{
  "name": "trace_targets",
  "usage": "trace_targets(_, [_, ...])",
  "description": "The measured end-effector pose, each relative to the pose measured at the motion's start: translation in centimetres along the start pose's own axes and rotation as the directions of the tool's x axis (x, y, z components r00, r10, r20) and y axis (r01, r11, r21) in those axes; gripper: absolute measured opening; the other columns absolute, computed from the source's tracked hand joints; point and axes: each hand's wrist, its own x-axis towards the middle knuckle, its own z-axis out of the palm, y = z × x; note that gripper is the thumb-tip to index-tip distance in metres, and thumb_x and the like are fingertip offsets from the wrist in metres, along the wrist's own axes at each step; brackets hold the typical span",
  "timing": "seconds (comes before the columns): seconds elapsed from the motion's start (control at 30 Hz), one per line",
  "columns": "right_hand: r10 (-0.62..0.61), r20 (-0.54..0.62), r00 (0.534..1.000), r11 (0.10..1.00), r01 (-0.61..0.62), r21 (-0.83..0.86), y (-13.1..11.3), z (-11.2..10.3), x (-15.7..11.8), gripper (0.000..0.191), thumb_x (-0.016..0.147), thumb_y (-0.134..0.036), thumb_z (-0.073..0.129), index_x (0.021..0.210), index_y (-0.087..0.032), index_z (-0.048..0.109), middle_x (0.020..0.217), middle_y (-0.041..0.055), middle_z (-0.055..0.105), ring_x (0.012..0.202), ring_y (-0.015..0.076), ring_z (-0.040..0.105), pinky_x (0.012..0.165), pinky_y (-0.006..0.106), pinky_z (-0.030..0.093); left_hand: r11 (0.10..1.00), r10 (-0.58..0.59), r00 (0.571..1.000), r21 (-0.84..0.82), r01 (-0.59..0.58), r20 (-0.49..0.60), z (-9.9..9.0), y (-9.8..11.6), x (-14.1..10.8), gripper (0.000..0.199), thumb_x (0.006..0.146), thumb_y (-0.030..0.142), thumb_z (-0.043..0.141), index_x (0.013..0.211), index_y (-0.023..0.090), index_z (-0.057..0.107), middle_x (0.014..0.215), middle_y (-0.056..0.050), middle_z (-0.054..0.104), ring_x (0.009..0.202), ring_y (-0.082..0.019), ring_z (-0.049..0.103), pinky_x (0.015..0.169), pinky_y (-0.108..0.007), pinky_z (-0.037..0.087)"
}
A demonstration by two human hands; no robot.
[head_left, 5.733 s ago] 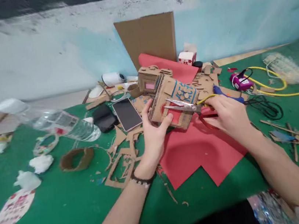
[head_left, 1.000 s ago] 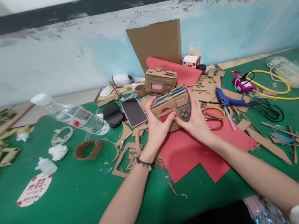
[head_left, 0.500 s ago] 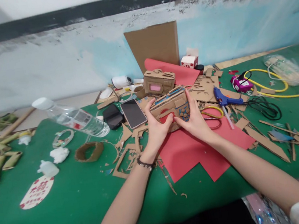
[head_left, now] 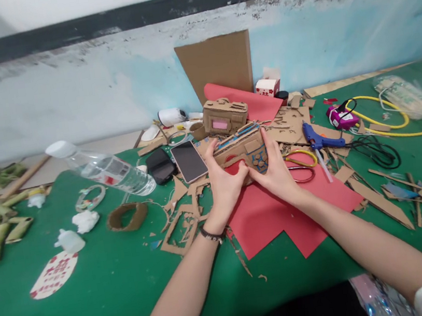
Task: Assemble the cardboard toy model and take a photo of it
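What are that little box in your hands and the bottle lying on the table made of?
The box looks like brown corrugated cardboard, matte: fluted layers show along its top edge, with blue drawn marks. The bottle seems clear, glossy plastic, see-through, with a white cap and a label.

Bare green worktop (head_left: 108,293) lies open toward the near edge, below and left of the brown cardboard ring (head_left: 127,217). Cut cardboard scraps (head_left: 181,225) crowd the stretch just right of the ring. A clear plastic water bottle (head_left: 104,167) lies tilted above it, with a black smartphone (head_left: 189,161) further right. Well to the ring's right, past a red paper sheet (head_left: 277,211), yellow-handled scissors (head_left: 302,163), a blue glue gun (head_left: 320,140) and a coiled black cable (head_left: 375,153) block the way.
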Motion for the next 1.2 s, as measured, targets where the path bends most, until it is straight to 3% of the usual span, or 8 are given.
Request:
trace_targets(0.13, [0.002, -0.007, 1.0, 1.0, -0.002, -0.012, 0.1, 0.0, 0.0, 0.104, 0.099, -0.045, 0.074, 0.179, -0.035, 0.008, 0.18, 0.0135, 0.031, 0.169, 0.0341, 0.031, 0.136, 0.064, 0.033, 0.999, 0.013, 0.997, -0.036, -0.01, 0.072, -0.5, -0.5, 0.4, 0.074, 0.09, 0.03, 0.079, 0.155, 0.026, 0.043, 0.16, -0.014, 0.051, 0.154, -0.031, 0.051, 0.134, -0.053, 0.038])
trace_targets(0.5, [-0.029, -0.035, 0.999, 0.999, 0.028, -0.037, 0.2, 0.5, -0.3, 0.102, 0.101, -0.045, 0.072, 0.179, -0.032, 0.007, 0.182, 0.0142, 0.029, 0.171, 0.0338, 0.027, 0.138, 0.062, 0.032, 0.999, 0.0, 1.0, 0.05, 0.0, -0.011, 0.0, -0.1, 0.2, 0.069, 0.083, 0.024, 0.079, 0.146, 0.025, 0.049, 0.147, -0.012, 0.059, 0.138, -0.03, 0.062, 0.124, -0.051, 0.048])
trace_targets(0.6, [-0.009, -0.023, 1.0, 1.0, 0.008, -0.03, 0.1, 0.4, -0.2, 0.103, 0.101, -0.046, 0.072, 0.179, -0.033, 0.007, 0.181, 0.0145, 0.029, 0.17, 0.0339, 0.028, 0.137, 0.064, 0.033, 0.999, 0.005, 1.0, 0.042, -0.006, 0.025, -0.3, -0.2, 0.5, 0.069, 0.086, 0.026, 0.079, 0.147, 0.025, 0.048, 0.15, -0.012, 0.058, 0.142, -0.031, 0.059, 0.127, -0.052, 0.046])
trace_targets(0.73, [0.0, -0.014, 1.0, 1.0, 0.0, -0.002, 0.1, 0.2, -0.2, 0.104, 0.099, -0.043, 0.073, 0.179, -0.033, 0.008, 0.18, 0.0141, 0.031, 0.169, 0.0334, 0.03, 0.136, 0.063, 0.034, 0.999, 0.042, 0.992, -0.028, -0.039, 0.12, -0.9, -0.5, 0.8, 0.074, 0.087, 0.029, 0.079, 0.152, 0.025, 0.045, 0.156, -0.014, 0.053, 0.148, -0.031, 0.055, 0.13, -0.052, 0.042])
trace_targets(1.0, [-0.026, -0.006, 1.0, 0.999, 0.025, -0.025, 0.3, 0.3, -0.3, 0.106, 0.099, -0.041, 0.072, 0.18, -0.029, 0.004, 0.182, 0.0152, 0.027, 0.171, 0.0331, 0.026, 0.138, 0.061, 0.031, 0.999, 0.019, 0.998, 0.032, -0.021, 0.056, -0.4, -0.1, 0.5, 0.077, 0.078, 0.022, 0.081, 0.148, 0.025, 0.048, 0.148, -0.013, 0.057, 0.141, -0.032, 0.059, 0.127, -0.053, 0.046])
trace_targets(1.2, [-0.023, 0.003, 1.0, 0.999, 0.023, -0.034, 0.2, 0.2, -0.2, 0.104, 0.1, -0.041, 0.071, 0.18, -0.031, 0.005, 0.181, 0.0154, 0.029, 0.17, 0.033, 0.028, 0.137, 0.064, 0.032, 0.999, 0.036, 0.989, -0.016, -0.034, 0.144, -1.0, -0.6, 0.8, 0.082, 0.079, 0.023, 0.081, 0.151, 0.025, 0.044, 0.153, -0.014, 0.053, 0.144, -0.033, 0.057, 0.128, -0.054, 0.045])
